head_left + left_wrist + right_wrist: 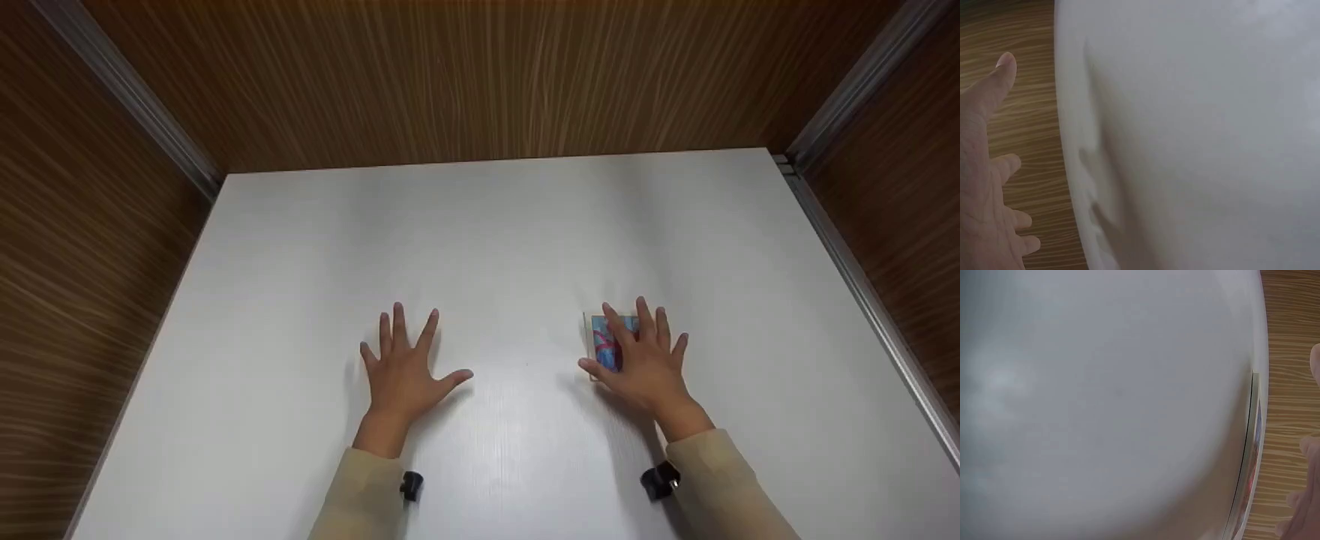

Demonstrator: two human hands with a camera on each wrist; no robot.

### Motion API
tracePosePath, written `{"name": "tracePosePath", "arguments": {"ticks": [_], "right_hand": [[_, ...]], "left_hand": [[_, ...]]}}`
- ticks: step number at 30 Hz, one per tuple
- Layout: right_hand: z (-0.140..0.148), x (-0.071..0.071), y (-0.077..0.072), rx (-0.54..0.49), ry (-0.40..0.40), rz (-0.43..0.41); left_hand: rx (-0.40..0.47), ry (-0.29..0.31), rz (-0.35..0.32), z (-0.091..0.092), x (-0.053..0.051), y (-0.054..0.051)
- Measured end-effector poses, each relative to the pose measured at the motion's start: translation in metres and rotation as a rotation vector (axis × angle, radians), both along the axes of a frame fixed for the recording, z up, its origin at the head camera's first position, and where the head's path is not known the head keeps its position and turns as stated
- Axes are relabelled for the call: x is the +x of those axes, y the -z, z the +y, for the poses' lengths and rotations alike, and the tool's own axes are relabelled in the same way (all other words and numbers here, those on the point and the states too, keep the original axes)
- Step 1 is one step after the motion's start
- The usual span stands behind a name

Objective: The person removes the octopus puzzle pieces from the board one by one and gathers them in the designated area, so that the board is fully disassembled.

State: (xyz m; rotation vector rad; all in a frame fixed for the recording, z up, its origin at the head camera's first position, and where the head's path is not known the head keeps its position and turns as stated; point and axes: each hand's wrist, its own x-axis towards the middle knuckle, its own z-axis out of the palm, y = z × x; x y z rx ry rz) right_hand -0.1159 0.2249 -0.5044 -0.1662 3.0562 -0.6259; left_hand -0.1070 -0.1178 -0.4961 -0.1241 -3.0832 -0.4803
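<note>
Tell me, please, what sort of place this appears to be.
It is probably a booth-like workstation: a white table with wood-grain panels behind it and at both sides, and metal strips where the panels meet.

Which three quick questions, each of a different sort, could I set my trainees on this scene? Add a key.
1. Multiple choice: in the head view, which hand partly covers the blue-and-pink picture piece?
A) left
B) right
C) both

2. True or false: the left hand has its fingers spread apart.

3. Fill the gap: the tabletop is ____ in colour.

Key: 1. B, the right hand; 2. True; 3. white.
</note>
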Motion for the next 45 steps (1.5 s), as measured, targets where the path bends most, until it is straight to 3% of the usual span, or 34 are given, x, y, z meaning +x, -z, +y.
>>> {"name": "tracePosePath", "arguments": {"ticks": [19, 33, 45], "right_hand": [[0.013, -0.004, -0.003, 0.005, -0.016, 0.057], [0.029, -0.007, 0.000, -0.040, -0.032, 0.117], [0.041, -0.008, -0.001, 0.001, -0.036, 0.121]], "left_hand": [[0.033, 0.034, 0.016, 0.021, -0.007, -0.002], [0.036, 0.103, 0.025, 0.046, -0.013, -0.001], [0.050, 0.160, 0.011, 0.071, -0.019, -0.002]]}}
